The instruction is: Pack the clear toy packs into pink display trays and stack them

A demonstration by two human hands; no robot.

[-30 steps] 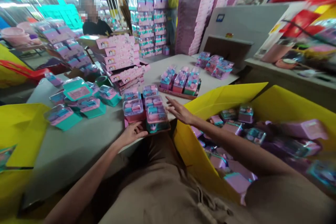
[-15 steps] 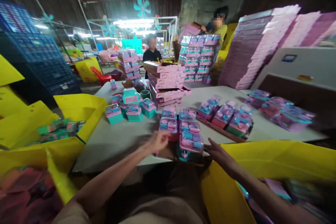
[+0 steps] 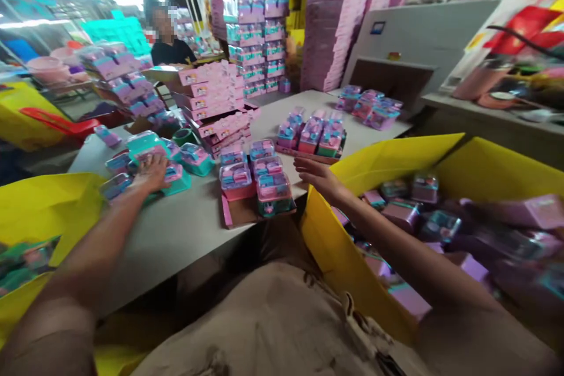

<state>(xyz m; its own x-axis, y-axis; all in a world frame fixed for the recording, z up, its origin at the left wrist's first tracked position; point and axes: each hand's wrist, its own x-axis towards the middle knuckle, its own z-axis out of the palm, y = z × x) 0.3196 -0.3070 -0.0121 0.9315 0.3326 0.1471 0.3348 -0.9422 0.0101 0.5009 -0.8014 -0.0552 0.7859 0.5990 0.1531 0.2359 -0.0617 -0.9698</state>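
My left hand (image 3: 152,175) lies over the cluster of teal plastic cases, its fingers spread against a teal case (image 3: 143,144) with a clear lid. Another teal-and-pink case (image 3: 197,158) stands just to its right. In front of me an open cardboard tray (image 3: 228,211) holds several clear-lidded cases (image 3: 274,187) in two rows; its near left corner shows bare cardboard. My right hand (image 3: 318,177) is held out to the right of this tray, fingers stretched and holding nothing, above the edge of a yellow bin.
A filled tray (image 3: 328,158) and loose cases (image 3: 381,114) sit farther back on the table (image 3: 185,235). Pink trays (image 3: 211,94) are stacked behind. A yellow bin (image 3: 396,158) of cases flanks me on the right, another yellow bin (image 3: 53,194) on the left. Two people are beyond.
My view has turned right. My left hand has moved from the front tray leftward to the teal cases. The right hand stays outstretched beside the tray.
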